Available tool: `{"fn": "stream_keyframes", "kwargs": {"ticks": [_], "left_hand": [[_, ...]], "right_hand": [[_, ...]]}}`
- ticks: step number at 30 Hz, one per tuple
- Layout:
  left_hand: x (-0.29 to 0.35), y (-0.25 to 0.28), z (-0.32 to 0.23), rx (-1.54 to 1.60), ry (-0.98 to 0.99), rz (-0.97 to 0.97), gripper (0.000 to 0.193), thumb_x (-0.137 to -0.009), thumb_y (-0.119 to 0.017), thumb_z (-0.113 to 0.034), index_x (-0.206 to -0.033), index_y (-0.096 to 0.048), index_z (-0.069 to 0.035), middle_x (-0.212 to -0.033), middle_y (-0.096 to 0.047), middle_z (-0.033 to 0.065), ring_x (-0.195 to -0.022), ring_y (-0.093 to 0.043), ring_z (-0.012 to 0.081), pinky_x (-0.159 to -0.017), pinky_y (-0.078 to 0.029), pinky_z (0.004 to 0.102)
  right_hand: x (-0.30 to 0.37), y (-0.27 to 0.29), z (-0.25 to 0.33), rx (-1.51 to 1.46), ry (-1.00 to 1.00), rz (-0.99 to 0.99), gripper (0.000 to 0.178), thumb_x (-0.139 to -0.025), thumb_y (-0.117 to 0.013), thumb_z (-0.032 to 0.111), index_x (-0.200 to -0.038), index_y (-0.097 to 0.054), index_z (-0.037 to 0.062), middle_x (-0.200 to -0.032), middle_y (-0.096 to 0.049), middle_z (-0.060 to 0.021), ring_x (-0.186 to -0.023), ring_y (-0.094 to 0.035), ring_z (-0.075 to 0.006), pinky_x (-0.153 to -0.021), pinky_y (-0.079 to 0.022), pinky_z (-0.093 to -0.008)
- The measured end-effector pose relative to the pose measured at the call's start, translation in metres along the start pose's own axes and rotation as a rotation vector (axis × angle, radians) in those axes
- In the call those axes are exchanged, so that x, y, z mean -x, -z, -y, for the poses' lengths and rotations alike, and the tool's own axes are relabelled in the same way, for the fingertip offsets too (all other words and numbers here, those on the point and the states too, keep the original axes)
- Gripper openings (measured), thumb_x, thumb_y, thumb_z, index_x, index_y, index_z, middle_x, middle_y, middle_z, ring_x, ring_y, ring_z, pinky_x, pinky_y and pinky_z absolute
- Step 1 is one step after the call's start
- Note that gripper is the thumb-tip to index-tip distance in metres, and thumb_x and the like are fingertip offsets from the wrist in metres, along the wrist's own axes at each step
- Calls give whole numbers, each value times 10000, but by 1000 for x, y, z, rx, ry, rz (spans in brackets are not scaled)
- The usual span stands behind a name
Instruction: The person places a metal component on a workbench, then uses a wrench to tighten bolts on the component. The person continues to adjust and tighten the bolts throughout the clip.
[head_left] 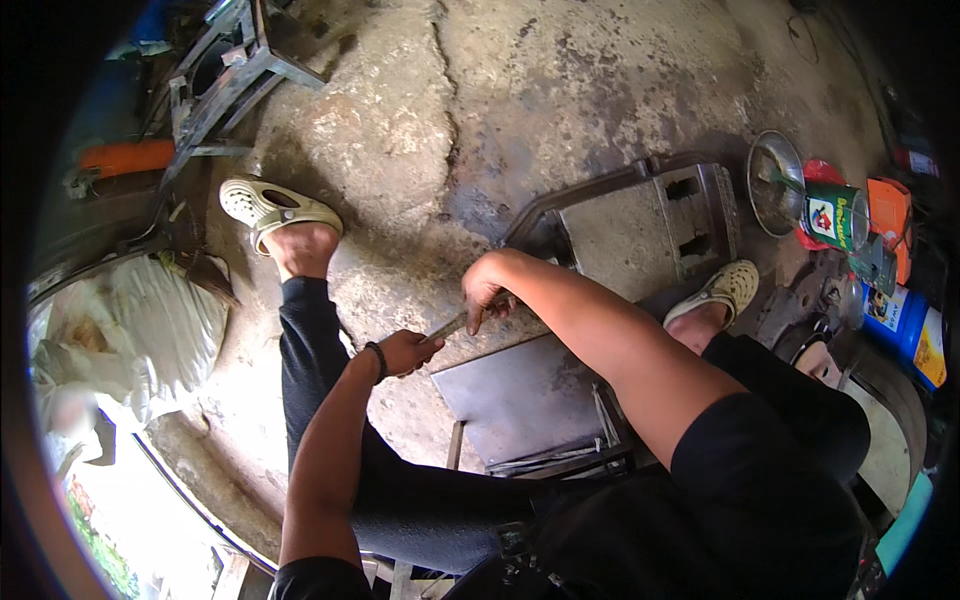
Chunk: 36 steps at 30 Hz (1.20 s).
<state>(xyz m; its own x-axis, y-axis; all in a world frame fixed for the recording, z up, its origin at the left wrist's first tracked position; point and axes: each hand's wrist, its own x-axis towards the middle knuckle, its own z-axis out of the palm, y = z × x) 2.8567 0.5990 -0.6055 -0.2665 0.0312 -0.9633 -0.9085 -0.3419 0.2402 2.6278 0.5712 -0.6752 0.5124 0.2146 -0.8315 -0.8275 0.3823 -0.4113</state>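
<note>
A thin, narrow strip (446,327), greyish and too small to name, runs between my two hands above the concrete floor. My left hand (406,353), with a dark beaded bracelet at the wrist, is closed round its lower end. Over the upper end bends my right hand (488,290), its fingers curled down and pinching it; part of the grip is hidden behind the back of the hand. Just below the hands is a flat grey metal sheet (520,395). Beyond my right forearm, a dark metal frame with a grey panel (615,235) lies on the floor.
A metal bowl (776,180), a green can (838,215), an orange case (888,225) and a blue container (900,325) crowd the right side. A metal stand (225,95) is at the upper left, above white plastic sheeting (150,330). My feet in clogs (275,208) flank the work.
</note>
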Motion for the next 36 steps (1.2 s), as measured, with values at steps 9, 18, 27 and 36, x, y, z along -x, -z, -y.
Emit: {"fn": "stream_keyframes", "kwargs": {"ticks": [9,18,27,36], "left_hand": [[9,1,-11,0,-25,-80,710,-941,-453,-690,-586,-559,-83,-512,-475,42,-478,-453,146,-479,-372,320],[-2,5,-10,162,-4,70,697,-957,-465,-653,-547,-501,-90,-467,-417,26,-411,-418,150,-428,-343,317],[-1,0,-10,163,-54,28,630,-962,-507,-614,-593,-507,-103,-498,-431,6,-422,-384,126,-418,-315,301],[-36,-38,22,-193,-209,-313,578,-950,-552,-567,-820,-638,-11,-680,-613,131,-678,-593,263,-679,-471,415]], "right_hand": [[12,-3,3,-97,135,-14,465,-746,-831,495,-744,-650,67,-705,-644,-56,-645,-650,-187,-604,-550,-343],[-5,15,-5,-126,12,220,506,-745,-839,482,-974,-676,62,-942,-702,-117,-791,-689,-213,-742,-582,-363],[-15,20,-1,-115,-101,365,461,-768,-840,391,-1006,-668,36,-890,-697,-103,-732,-666,-220,-606,-540,-350],[31,-47,-1,476,221,-748,172,-765,-727,116,-870,-730,-20,-882,-724,-199,-750,-705,-356,-647,-563,-441]]}}
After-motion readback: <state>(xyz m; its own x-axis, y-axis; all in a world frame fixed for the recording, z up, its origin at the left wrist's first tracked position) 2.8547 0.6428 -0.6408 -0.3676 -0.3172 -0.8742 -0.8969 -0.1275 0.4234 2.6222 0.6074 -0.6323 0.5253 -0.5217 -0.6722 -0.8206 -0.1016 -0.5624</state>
